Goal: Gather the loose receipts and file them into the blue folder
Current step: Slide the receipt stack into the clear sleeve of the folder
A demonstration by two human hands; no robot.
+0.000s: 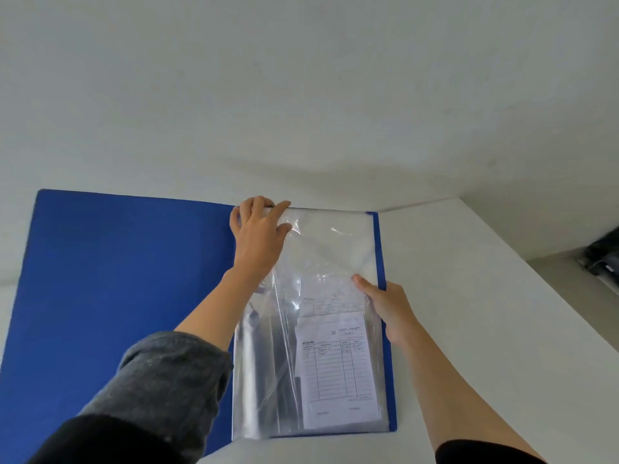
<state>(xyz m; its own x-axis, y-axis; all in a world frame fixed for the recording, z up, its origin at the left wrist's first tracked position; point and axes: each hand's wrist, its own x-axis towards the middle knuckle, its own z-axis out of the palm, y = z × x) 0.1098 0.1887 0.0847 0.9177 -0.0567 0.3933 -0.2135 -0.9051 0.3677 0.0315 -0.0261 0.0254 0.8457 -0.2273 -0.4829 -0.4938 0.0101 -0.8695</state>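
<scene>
The blue folder (pixel 117 279) lies open on the white table, its cover spread to the left. On its right half lies a stack of clear plastic sleeves (pixel 321 249). Inside the top sleeve are white receipts (pixel 338 363) with printed tables, one overlapping another. My left hand (pixel 259 236) grips the top left corner of the sleeve, fingers curled over its upper edge. My right hand (pixel 385 306) rests at the sleeve's right edge, thumb pressed on the plastic over the upper receipt.
The white table (pixel 485 296) runs into a corner of pale walls at the back. A dark object (pixel 603 259) sits low at the far right beyond the table's edge. Grey and black sleeves cover my forearms.
</scene>
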